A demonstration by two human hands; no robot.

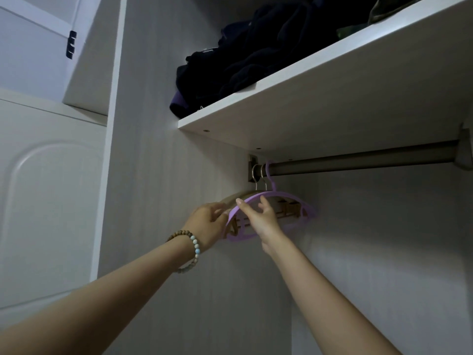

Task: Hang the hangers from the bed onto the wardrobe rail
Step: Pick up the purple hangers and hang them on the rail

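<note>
A purple plastic hanger (294,198) hangs by its hook from the left end of the metal wardrobe rail (358,160). Behind it hang two wooden hangers (289,207) with metal hooks, close to the left wall. My right hand (258,219) holds the purple hanger's upper arm, fingers over it from the front. My left hand (207,224), a bead bracelet on its wrist, touches the left ends of the hangers with curled fingers; whether it grips one I cannot tell.
A white shelf (320,103) runs just above the rail and carries a pile of dark folded clothes (243,57). The wardrobe's side panel (166,175) stands on the left, a white cabinet door (51,201) beyond it. The rail stretches bare to the right bracket (464,149).
</note>
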